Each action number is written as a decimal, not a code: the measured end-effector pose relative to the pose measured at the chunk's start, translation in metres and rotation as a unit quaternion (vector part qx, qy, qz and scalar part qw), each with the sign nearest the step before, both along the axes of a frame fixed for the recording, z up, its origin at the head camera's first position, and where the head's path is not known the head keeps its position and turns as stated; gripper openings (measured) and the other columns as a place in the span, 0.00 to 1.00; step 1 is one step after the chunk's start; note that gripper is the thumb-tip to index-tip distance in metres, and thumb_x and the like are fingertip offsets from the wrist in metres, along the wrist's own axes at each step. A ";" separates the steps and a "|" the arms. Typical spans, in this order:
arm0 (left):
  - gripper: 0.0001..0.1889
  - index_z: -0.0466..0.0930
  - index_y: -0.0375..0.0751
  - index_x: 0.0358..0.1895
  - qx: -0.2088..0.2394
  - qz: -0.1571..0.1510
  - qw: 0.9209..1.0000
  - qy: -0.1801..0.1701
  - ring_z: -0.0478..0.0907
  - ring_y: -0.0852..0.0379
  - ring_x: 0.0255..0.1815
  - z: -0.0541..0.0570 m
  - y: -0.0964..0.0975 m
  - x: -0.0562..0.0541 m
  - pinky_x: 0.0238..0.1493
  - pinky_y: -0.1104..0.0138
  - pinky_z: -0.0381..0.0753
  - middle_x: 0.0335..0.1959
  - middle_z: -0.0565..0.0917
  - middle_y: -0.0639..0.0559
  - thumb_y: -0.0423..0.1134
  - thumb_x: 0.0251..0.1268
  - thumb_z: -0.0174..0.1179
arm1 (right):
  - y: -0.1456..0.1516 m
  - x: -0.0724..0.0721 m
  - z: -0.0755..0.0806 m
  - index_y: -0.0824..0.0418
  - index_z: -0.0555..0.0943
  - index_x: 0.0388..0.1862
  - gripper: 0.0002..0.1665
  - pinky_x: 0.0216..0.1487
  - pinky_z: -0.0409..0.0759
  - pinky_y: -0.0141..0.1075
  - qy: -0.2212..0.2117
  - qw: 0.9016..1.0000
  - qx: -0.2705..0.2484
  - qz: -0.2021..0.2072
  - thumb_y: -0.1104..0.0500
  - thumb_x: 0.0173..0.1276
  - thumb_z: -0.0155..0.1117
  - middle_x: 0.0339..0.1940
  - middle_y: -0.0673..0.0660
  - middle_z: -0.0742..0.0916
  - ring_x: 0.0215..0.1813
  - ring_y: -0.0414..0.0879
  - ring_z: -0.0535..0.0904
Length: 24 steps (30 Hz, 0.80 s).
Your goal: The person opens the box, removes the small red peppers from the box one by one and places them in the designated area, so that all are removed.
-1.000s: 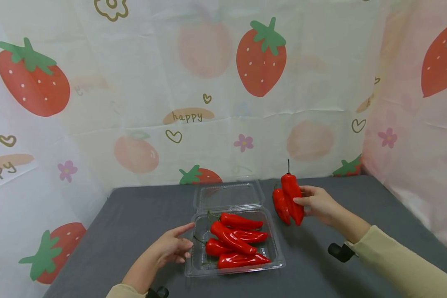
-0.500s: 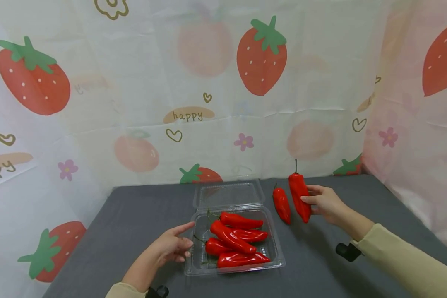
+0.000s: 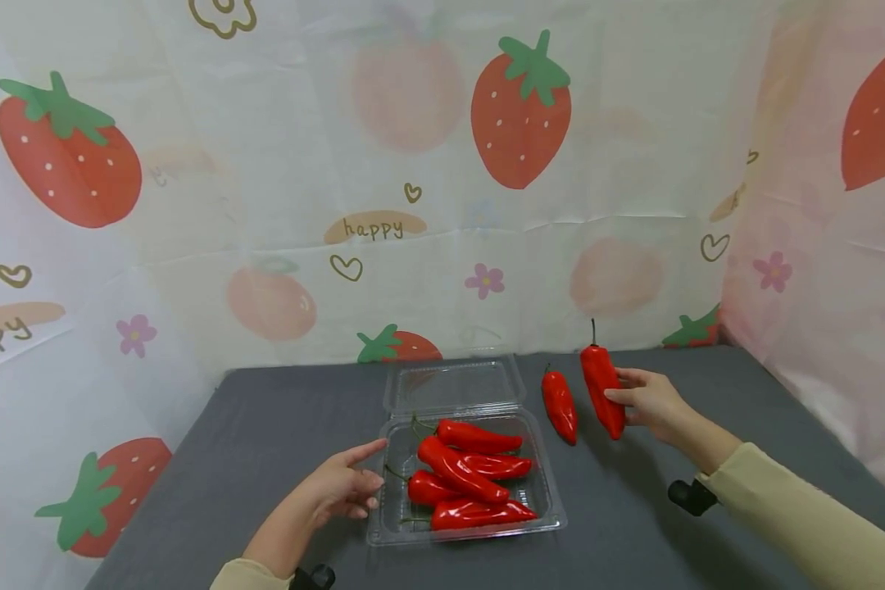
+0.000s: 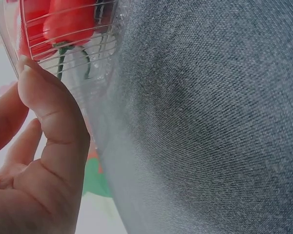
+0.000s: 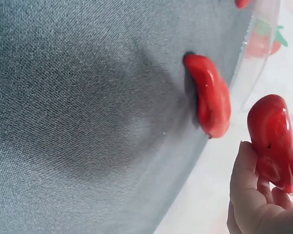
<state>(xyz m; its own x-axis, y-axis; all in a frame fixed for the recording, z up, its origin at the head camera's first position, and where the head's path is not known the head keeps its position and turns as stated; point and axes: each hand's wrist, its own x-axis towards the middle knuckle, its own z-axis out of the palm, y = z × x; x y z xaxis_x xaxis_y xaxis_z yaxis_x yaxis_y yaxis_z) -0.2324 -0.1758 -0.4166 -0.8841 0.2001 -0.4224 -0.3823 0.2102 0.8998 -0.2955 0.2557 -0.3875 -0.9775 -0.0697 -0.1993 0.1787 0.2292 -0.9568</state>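
My right hand [image 3: 656, 403] holds a long red pepper [image 3: 600, 387] up above the table, stem upward, thumb in front and fingers partly hidden behind it. To its left, a second red pepper [image 3: 559, 408] lies on the cloth; the right wrist view shows this pepper [image 5: 212, 97] apart from the held one. Several red peppers [image 3: 460, 471] lie piled inside a clear plastic clamshell box [image 3: 553, 500]. At the box's left side is my left hand [image 3: 339, 490], index finger extended. In the left wrist view, the thumb [image 4: 53, 112] reaches the box wall.
The box's hinged lid [image 3: 453, 387] lies folded back behind it. Dark grey cloth [image 3: 295, 410] covers the table. A white curtain [image 3: 280, 164] printed with strawberries stands along the back, with others at both sides.
My right hand has moved rightward with its pepper, away from the pepper on the cloth, which now shows fully. The left hand and the box have stayed in place.
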 end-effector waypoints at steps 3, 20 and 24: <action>0.34 0.53 0.36 0.76 -0.001 0.003 1.000 0.002 0.76 0.61 0.20 -0.001 0.000 0.000 0.21 0.71 0.76 0.24 0.77 0.51 0.25 0.68 0.53 | 0.001 -0.002 -0.003 0.72 0.47 0.77 0.40 0.49 0.81 0.49 -0.004 1.000 0.002 -0.003 0.62 0.75 0.54 0.72 0.76 0.59 0.67 0.69 0.64; 0.33 0.53 0.35 0.76 -0.005 0.003 1.000 0.001 0.76 0.61 0.20 -0.001 0.000 0.000 0.21 0.71 0.76 0.25 0.77 0.51 0.25 0.69 0.52 | 0.006 -0.015 -0.024 0.71 0.48 0.77 0.38 0.53 0.78 0.52 -0.021 0.999 -0.008 -0.030 0.64 0.75 0.53 0.71 0.76 0.60 0.68 0.68 0.62; 0.34 0.53 0.36 0.76 -0.001 0.002 1.000 0.002 0.76 0.60 0.20 -0.002 0.000 0.000 0.21 0.71 0.76 0.26 0.77 0.51 0.25 0.68 0.53 | 0.007 -0.017 -0.029 0.72 0.49 0.76 0.38 0.48 0.80 0.47 -0.021 0.999 0.002 -0.033 0.64 0.75 0.53 0.71 0.76 0.60 0.66 0.68 0.64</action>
<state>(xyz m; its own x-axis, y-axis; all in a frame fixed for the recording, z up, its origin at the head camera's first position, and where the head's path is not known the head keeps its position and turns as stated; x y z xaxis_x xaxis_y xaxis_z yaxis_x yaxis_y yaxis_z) -0.2322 -0.1759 -0.4182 -0.8863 0.1954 -0.4198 -0.3803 0.2099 0.9007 -0.3128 0.2624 -0.4160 -0.9706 -0.0046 -0.2406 0.2337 0.2190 -0.9473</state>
